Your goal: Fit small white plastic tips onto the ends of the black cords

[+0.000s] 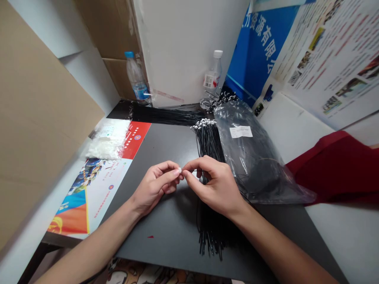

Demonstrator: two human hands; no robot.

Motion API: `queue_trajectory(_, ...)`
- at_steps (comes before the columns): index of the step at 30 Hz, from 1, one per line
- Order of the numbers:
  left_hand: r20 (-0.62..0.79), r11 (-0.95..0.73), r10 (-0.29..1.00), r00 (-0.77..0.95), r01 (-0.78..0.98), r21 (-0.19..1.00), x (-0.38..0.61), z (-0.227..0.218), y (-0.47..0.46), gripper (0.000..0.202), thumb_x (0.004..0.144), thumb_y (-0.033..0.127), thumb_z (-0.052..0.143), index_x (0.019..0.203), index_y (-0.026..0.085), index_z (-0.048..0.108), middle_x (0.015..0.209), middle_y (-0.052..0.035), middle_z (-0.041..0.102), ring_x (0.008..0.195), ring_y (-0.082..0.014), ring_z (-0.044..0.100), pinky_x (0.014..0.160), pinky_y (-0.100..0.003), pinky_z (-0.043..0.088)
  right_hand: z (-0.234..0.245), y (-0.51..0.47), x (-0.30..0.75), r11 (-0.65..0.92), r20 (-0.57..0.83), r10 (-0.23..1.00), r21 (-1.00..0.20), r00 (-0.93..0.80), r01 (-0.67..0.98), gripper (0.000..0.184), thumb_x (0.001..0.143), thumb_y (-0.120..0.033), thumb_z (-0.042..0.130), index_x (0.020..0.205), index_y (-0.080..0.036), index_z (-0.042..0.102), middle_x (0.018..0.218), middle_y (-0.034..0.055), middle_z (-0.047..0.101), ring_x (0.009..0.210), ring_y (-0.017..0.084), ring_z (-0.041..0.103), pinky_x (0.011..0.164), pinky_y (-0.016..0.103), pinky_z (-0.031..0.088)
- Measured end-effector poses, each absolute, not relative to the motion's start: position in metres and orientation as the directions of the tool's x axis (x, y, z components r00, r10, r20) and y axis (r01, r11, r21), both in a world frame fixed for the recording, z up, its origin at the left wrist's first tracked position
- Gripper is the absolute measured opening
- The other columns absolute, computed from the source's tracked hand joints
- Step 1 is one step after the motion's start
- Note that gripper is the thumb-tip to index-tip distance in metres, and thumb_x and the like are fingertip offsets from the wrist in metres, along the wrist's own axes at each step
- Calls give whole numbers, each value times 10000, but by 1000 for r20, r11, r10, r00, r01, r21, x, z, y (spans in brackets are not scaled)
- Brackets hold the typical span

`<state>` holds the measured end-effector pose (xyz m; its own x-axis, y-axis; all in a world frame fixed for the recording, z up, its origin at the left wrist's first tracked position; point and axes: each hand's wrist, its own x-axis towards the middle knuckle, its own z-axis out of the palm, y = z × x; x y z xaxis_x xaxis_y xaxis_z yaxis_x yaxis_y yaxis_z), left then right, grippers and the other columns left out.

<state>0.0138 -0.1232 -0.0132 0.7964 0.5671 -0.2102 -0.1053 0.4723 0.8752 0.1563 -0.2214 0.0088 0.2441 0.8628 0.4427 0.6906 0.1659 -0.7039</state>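
Observation:
Above the middle of the dark table (139, 240), my two hands meet fingertip to fingertip. Between the thumb and fingers of my left hand (160, 181) is a small white connector (179, 170). A thin black wire runs from the fingertips of my right hand (211, 181), which pinches it close beside the connector. Whether the wire sits inside the connector is too small to tell. Beneath my right hand lies a thick bundle of black wires (210, 146) with white connectors at its far end; its near ends are bare of them.
Right of the bundle lies a clear plastic bag (254, 157) of black wires. More black wires (168, 115) lie along the back, near two bottles (136, 79) (213, 73). A bag of white pieces (109, 138) rests on a printed sheet (115, 189) at left. Dark red cloth (337, 169) is at right.

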Motion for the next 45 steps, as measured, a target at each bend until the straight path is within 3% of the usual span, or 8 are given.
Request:
queue_trajectory(9, -104, 231, 654, 749, -66, 971, 13, -18, -123, 245, 776, 384, 755, 767, 157, 664, 639, 19, 559, 505, -64, 361, 466, -215, 261, 9, -222, 155, 107, 396, 867, -742, 303, 662, 75, 800, -142, 646, 761, -195, 682, 702, -27, 685, 609, 99, 566, 566, 220, 414)
queue_trajectory(16, 10, -36, 738, 674, 25, 999, 14, -14, -124, 219, 791, 371, 718, 721, 171, 662, 691, -11, 627, 573, -107, 484, 509, -223, 373, 6, -224, 153, 132, 515, 819, -599, 253, 790, 87, 835, -158, 604, 777, -195, 657, 736, -5, 694, 649, 121, 580, 622, 249, 437)
queue_trajectory(24, 91, -176, 771, 630, 73, 982, 14, -14, -130, 145, 803, 310, 689, 749, 180, 654, 742, -23, 659, 645, -140, 585, 589, -239, 482, 1, -222, 151, 137, 525, 815, -583, 243, 801, 90, 832, -155, 590, 759, -187, 631, 717, -4, 680, 606, 111, 552, 597, 243, 421)
queue_trajectory(32, 110, -187, 760, 641, 53, 981, 13, -14, -131, 139, 811, 313, 678, 754, 189, 649, 760, -29, 661, 676, -157, 603, 592, -249, 489, 3, -219, 147, 60, 442, 839, -656, 319, 752, 77, 796, -173, 587, 726, -196, 608, 688, -14, 668, 567, 105, 542, 582, 237, 419)
queue_trajectory(36, 95, -220, 755, 649, 113, 969, 11, -15, -130, 149, 823, 320, 669, 754, 190, 644, 762, -31, 656, 693, -164, 600, 572, -246, 463, 2, -219, 148, 106, 453, 848, -653, 275, 750, 100, 806, -161, 574, 714, -191, 600, 671, -14, 650, 566, 100, 532, 571, 228, 414)
queue_trajectory(41, 47, -78, 744, 666, 17, 997, 13, -16, -128, 194, 812, 355, 685, 750, 181, 626, 705, -6, 602, 557, -106, 486, 493, -224, 384, 3, -219, 147, 113, 397, 868, -745, 300, 658, 89, 826, -157, 579, 757, -181, 630, 674, -19, 648, 542, 84, 528, 544, 205, 420)
queue_trajectory(45, -5, 43, 715, 699, -36, 998, 14, -18, -127, 239, 821, 406, 682, 782, 184, 600, 622, 34, 514, 468, -75, 378, 425, -215, 298, 6, -219, 147, 92, 376, 875, -746, 304, 659, 83, 823, -166, 587, 770, -184, 648, 681, -17, 654, 548, 89, 530, 550, 211, 425)
